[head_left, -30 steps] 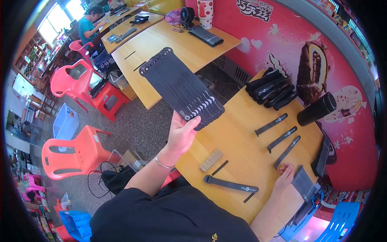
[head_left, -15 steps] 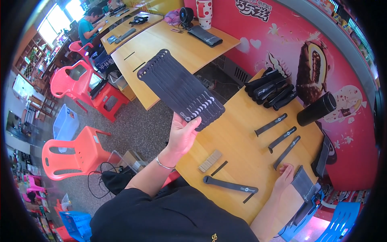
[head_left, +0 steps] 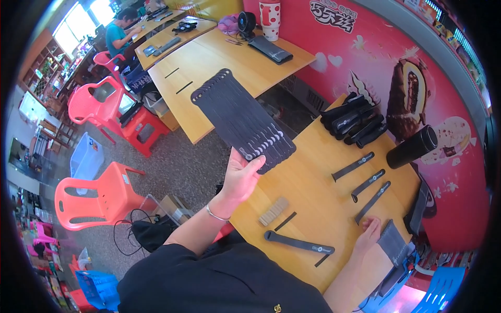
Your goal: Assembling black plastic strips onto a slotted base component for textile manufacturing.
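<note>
Raised over the table's left part, my left hand (head_left: 244, 176) grips the lower end of a fanned stack of dark grey straps (head_left: 237, 112). Its thumb presses on top. The straps have rounded ends and white print at the near end. My right hand (head_left: 369, 233) rests low near the table's right edge, holding nothing that I can see, its fingers loosely bent and apart. Just beyond it lies a single strap (head_left: 373, 202), with two similar ones farther up. Beside that hand is another stack of dark straps (head_left: 392, 242).
On the wooden table (head_left: 308, 177) lie a loose strap (head_left: 300, 242), a row of small tan blocks (head_left: 273, 211), a pile of black pouches (head_left: 355, 120) and a black cylinder (head_left: 412, 147). A second table (head_left: 209, 52) stands beyond a gap. Plastic chairs (head_left: 99, 195) stand left; a person (head_left: 117, 36) sits far off.
The view has shifted slightly. My left hand still holds the fanned straps, now a little lower and farther right. The fingers of my right hand have curled in somewhat.
</note>
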The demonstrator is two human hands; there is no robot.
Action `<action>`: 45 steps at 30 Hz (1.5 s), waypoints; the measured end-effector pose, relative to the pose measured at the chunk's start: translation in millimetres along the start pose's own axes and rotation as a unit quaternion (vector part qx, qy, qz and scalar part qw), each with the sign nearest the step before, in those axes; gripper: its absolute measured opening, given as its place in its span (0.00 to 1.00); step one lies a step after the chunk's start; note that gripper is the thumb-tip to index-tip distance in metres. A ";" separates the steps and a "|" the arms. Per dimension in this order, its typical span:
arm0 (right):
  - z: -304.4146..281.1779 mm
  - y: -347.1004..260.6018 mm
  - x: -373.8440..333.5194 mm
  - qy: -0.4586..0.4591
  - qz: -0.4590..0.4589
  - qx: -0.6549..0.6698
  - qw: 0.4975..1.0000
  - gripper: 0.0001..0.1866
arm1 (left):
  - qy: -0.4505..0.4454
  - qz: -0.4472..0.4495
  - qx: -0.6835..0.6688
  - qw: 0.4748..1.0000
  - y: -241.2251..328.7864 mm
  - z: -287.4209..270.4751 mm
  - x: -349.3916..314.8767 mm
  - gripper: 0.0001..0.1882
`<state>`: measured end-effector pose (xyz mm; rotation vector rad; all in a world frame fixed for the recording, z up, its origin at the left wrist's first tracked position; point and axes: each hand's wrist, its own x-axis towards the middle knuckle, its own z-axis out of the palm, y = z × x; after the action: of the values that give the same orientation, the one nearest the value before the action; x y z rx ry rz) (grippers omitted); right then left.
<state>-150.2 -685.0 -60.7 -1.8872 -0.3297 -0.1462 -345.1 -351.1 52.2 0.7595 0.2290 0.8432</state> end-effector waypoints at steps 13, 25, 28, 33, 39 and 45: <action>1.7 -3.5 0.3 -0.003 -0.004 -0.034 0.999 0.13 | 0.023 -0.027 -0.035 0.999 -4.1 -12.4 5.5 0.28; 5.0 -8.1 0.5 -0.010 0.011 -0.094 0.995 0.12 | 0.016 -0.021 -0.072 0.997 4.1 -33.1 25.0 0.29; 3.4 -2.4 1.0 -0.009 -0.018 -0.110 0.994 0.13 | -0.025 -0.020 -0.095 0.995 16.0 -25.6 35.0 0.33; 7.2 -8.4 1.2 -0.016 -0.008 -0.092 0.996 0.13 | -0.034 -0.003 -0.088 0.995 26.1 -31.4 46.2 0.35; 8.7 -8.4 1.4 -0.018 -0.003 -0.090 0.996 0.12 | -0.120 -0.007 -0.090 0.989 29.5 -37.1 54.1 0.34; 10.4 -15.1 1.5 -0.013 -0.007 -0.098 0.995 0.11 | -0.086 0.046 -0.250 0.963 45.6 -30.9 67.1 0.44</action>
<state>-153.9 -670.4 -50.1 -2.0834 -0.3565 -0.1688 -342.2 -265.9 68.3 0.3651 -0.1743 0.8695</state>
